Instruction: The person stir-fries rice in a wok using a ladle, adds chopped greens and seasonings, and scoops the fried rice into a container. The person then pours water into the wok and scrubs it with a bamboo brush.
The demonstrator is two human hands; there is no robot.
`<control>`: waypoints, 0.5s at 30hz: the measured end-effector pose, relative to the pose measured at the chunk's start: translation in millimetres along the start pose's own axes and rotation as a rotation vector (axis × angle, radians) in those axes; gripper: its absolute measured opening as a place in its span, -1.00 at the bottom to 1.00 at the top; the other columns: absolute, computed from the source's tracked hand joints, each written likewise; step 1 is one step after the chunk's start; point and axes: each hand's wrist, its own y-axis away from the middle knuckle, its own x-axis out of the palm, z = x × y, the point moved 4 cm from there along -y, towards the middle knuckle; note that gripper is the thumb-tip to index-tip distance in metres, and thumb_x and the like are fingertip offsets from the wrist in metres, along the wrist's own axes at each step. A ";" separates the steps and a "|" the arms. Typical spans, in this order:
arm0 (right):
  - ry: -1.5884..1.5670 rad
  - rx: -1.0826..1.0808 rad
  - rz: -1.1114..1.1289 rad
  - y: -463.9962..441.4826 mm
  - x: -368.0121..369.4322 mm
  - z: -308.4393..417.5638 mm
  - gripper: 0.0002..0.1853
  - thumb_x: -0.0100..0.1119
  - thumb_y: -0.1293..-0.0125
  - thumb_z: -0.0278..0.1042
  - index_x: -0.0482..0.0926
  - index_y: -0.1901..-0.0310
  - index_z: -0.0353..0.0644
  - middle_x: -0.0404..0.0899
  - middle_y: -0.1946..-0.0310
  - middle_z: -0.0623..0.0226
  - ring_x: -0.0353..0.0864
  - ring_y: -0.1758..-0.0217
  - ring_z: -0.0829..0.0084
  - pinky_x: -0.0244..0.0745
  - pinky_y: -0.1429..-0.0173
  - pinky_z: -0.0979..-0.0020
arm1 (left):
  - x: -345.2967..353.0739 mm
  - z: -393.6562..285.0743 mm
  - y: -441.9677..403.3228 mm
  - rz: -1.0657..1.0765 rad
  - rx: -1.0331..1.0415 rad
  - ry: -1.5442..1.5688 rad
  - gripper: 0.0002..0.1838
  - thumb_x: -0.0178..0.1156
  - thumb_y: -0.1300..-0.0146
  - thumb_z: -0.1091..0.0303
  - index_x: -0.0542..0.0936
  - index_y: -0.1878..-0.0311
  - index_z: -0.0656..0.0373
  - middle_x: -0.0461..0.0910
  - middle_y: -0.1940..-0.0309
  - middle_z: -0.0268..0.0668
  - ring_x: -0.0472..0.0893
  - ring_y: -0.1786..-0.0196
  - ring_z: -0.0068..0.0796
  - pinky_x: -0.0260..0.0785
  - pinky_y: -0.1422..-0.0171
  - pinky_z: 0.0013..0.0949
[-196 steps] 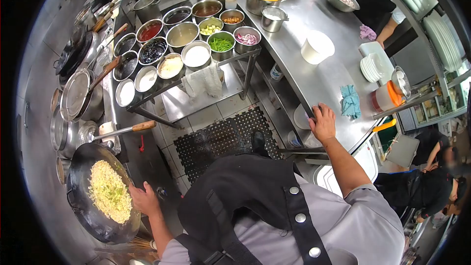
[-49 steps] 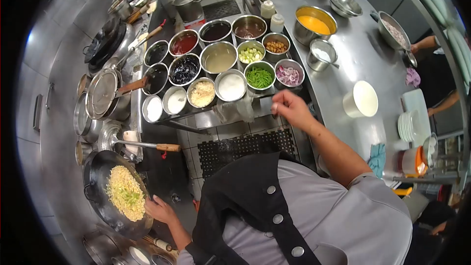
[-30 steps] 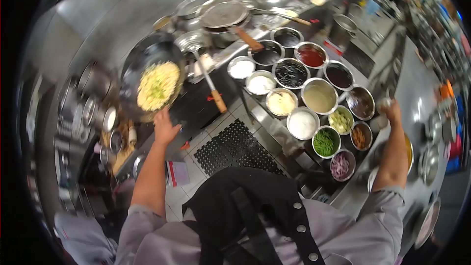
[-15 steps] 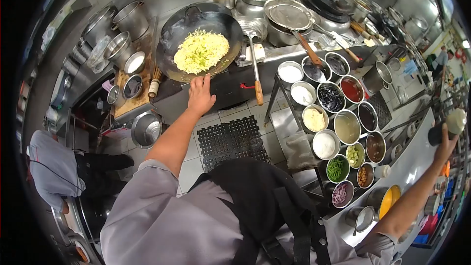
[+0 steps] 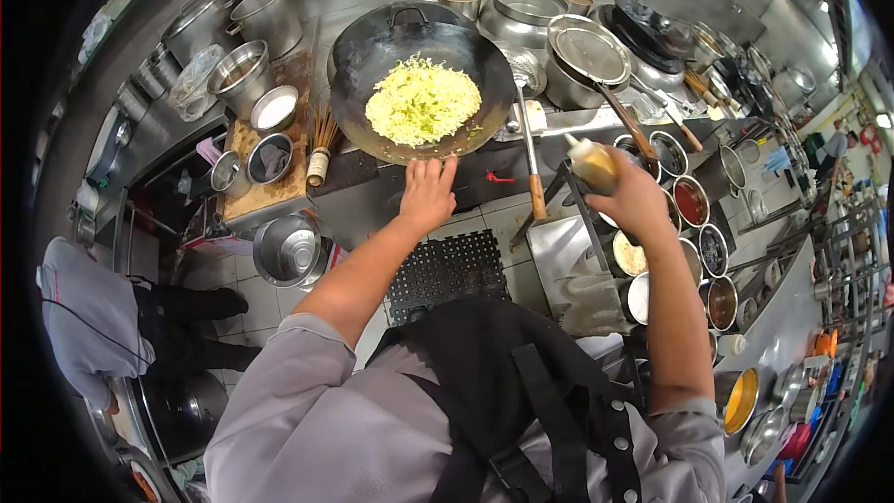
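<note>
A dark wok (image 5: 340,84) on the stove at the top centre holds a mound of pale yellow fried rice (image 5: 424,102) with green bits. My left hand (image 5: 429,194) is at the wok's near rim, its fingertips touching the edge. To the right, my right hand (image 5: 633,196) is wrapped round a squeeze bottle (image 5: 592,166) with pale yellow contents, its nozzle pointing up and left toward the wok. A wooden-handled ladle (image 5: 533,154) rests between the wok and the bottle.
Right of me, metal tubs of sauces and ingredients (image 5: 691,200) stand on a rack, partly hidden by my right arm. A wooden board (image 5: 294,172) with pots and a bamboo brush (image 5: 319,154) is left of the wok. Another person (image 5: 98,317) stands at the far left.
The view has turned from the ingredient rack and counter toward the stove. My right hand has taken hold of the squeeze bottle and brought it from the far right to near the wok.
</note>
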 end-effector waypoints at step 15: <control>0.260 0.023 0.252 -151.9 118.5 166.6 -0.33 0.51 -0.03 -0.02 0.51 -0.14 -0.13 0.76 0.07 0.05 0.76 -0.06 0.03 0.65 -0.16 0.08 | -5.8 31.2 4.8 0.032 0.167 0.179 -0.02 0.39 -0.14 0.25 0.15 -0.60 0.26 0.31 -0.31 -0.03 0.28 -0.43 0.07 -0.01 -0.61 0.30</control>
